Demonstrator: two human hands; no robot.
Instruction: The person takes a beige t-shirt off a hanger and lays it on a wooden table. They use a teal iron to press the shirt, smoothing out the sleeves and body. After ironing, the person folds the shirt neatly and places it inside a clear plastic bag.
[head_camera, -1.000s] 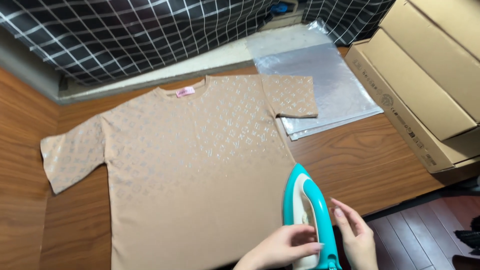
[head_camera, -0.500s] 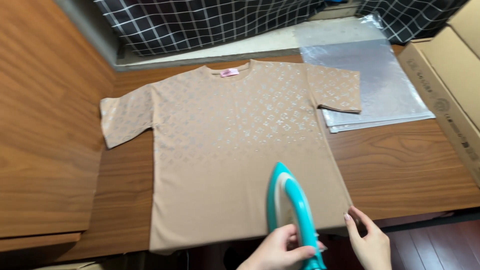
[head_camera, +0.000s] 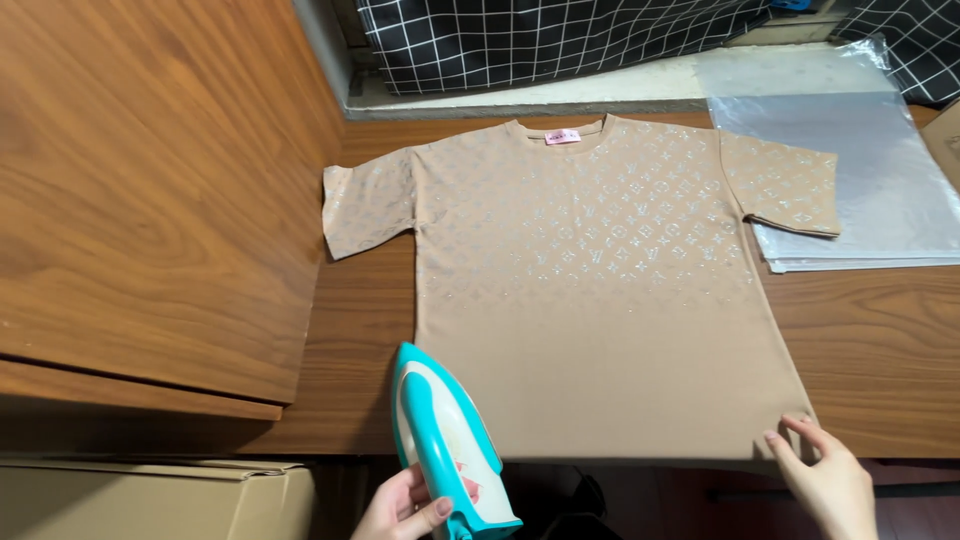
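Iron (head_camera: 445, 445) in left hand (head_camera: 405, 505), right hand (head_camera: 825, 480) on shirt (head_camera: 600, 310) hem

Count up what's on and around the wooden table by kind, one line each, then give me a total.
Tan T-shirt: 1
Teal and white iron: 1
Stack of clear plastic bags: 1
Cardboard box: 1
Hands: 2, left hand on the iron, right hand at the shirt's hem
Total: 6
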